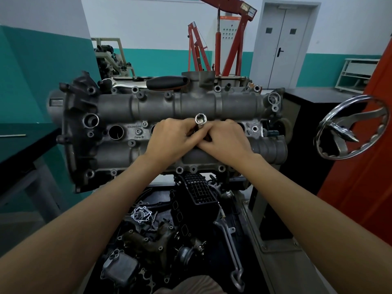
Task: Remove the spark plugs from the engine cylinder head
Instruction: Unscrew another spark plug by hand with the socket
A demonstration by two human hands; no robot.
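I have both hands on the socket tube (200, 122), which stands in a middle plug hole of the cylinder head (169, 124). My left hand (169, 141) curls its fingers round the tube, and my right hand (224, 141) pinches it low down from the other side. The spark plug itself is hidden down the hole. I judge the steel tube stiff, smooth and perhaps oily, so I grip it low and keep it straight. The plug's ceramic is brittle and cracks under side load. An open hole (116, 132) shows to the left.
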